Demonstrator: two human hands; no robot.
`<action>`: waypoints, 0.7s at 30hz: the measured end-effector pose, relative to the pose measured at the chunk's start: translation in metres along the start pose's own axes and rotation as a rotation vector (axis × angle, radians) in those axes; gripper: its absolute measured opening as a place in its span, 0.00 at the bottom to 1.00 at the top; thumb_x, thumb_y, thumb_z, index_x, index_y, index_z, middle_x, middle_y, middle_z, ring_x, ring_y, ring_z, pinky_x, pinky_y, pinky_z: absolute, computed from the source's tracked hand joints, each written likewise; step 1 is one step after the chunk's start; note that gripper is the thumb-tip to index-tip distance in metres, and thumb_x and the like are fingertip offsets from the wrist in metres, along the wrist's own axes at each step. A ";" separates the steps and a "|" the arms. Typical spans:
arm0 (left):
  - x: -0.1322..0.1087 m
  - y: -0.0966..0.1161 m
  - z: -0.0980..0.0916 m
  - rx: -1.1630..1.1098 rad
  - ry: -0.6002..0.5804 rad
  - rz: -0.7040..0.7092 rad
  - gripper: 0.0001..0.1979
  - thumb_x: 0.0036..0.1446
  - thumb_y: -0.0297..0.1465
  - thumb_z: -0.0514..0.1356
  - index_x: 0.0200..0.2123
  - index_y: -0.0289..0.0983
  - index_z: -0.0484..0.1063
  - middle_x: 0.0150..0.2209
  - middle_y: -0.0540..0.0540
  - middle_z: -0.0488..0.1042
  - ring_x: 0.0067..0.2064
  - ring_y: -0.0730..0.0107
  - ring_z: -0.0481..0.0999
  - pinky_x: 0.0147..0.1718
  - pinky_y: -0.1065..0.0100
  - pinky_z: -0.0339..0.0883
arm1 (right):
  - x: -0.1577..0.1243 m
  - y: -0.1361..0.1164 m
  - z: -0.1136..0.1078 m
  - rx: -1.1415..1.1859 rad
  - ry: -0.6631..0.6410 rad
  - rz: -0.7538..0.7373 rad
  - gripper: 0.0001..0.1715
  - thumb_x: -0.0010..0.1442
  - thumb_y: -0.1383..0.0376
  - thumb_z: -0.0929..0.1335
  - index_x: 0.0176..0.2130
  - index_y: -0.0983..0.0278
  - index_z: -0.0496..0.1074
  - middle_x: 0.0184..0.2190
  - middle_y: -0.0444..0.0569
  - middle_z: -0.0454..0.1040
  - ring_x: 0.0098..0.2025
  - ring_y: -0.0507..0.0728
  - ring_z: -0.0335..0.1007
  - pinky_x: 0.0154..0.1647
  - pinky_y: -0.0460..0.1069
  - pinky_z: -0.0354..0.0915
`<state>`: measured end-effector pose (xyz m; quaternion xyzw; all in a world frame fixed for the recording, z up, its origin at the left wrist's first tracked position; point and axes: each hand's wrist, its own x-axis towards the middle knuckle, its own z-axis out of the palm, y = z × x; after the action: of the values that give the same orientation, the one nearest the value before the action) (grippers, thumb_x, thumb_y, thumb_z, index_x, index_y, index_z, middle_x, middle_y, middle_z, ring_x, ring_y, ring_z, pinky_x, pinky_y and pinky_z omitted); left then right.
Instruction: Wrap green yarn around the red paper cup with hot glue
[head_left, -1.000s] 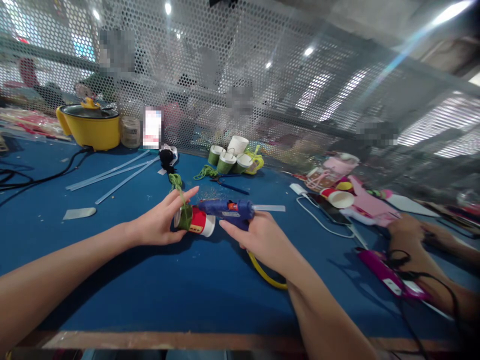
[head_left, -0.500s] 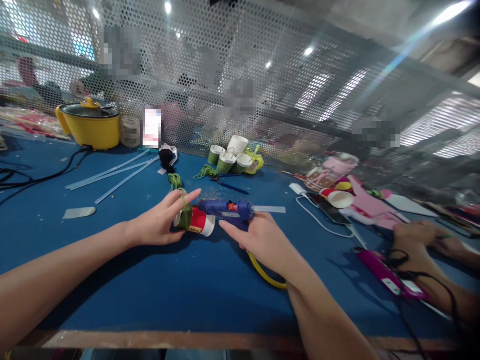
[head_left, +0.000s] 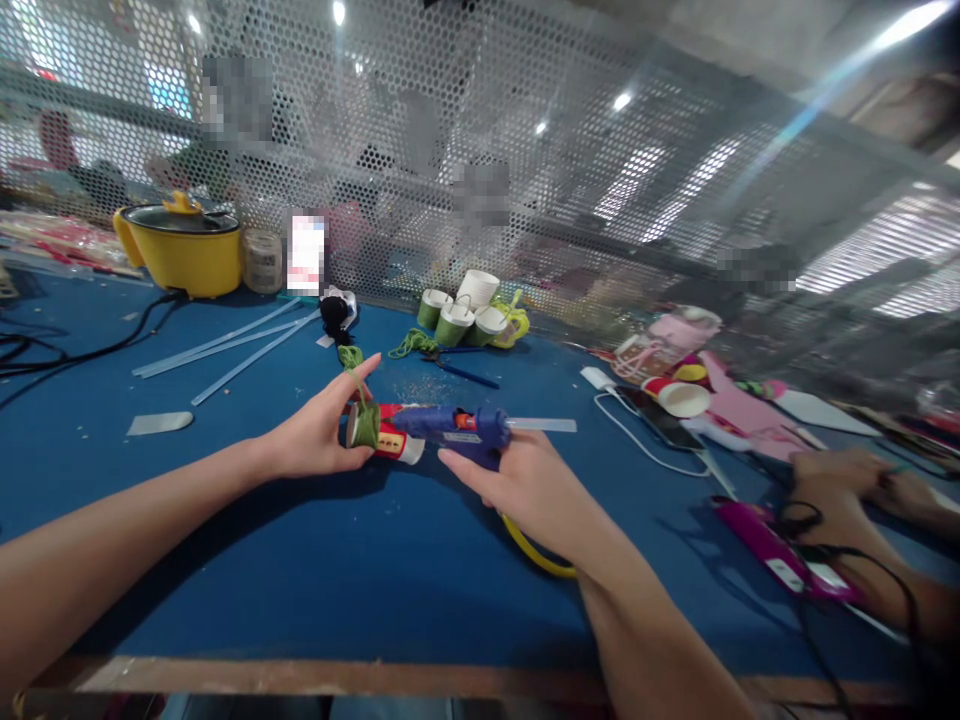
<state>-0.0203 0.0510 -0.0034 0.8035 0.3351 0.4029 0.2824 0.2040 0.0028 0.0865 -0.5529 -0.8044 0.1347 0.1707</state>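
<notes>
My left hand is closed around the base end of a red and white paper cup, which lies on its side. Green yarn is wound round that end, and a strand runs up past my fingers to a small bundle beyond. In my right hand is a blue hot glue gun, its nozzle pointing left at the cup beside the yarn's edge. A clear glue stick juts out of its back. I cannot tell whether the nozzle touches the cup.
Green-wrapped cups and blue-handled pliers sit farther back. Glue sticks, a yellow pot and a lit phone stand left. On the right are a dark phone, a purple power strip and another person's hands.
My left hand has turned the cup a little, showing more of its printed label, and its index finger has drawn back left. The glue gun's nozzle has come slightly left and lower, nearer the yarn.
</notes>
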 end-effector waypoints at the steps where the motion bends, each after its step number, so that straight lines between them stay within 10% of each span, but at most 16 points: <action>1: 0.000 0.000 0.000 -0.020 0.002 -0.024 0.46 0.46 0.28 0.61 0.64 0.37 0.38 0.44 0.43 0.61 0.45 0.59 0.68 0.47 0.55 0.67 | 0.000 0.000 0.000 -0.001 -0.005 0.002 0.14 0.58 0.58 0.64 0.29 0.64 0.73 0.21 0.45 0.73 0.25 0.56 0.69 0.27 0.48 0.61; 21: 0.003 0.006 -0.003 -0.083 0.004 -0.129 0.42 0.47 0.29 0.62 0.62 0.37 0.44 0.47 0.39 0.63 0.42 0.61 0.72 0.39 0.58 0.71 | -0.002 0.002 0.001 0.005 -0.047 0.012 0.15 0.58 0.57 0.63 0.28 0.63 0.72 0.16 0.43 0.69 0.22 0.55 0.67 0.28 0.49 0.61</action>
<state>-0.0197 0.0500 0.0035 0.7670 0.3698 0.3990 0.3401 0.2055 0.0019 0.0849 -0.5540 -0.8045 0.1508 0.1522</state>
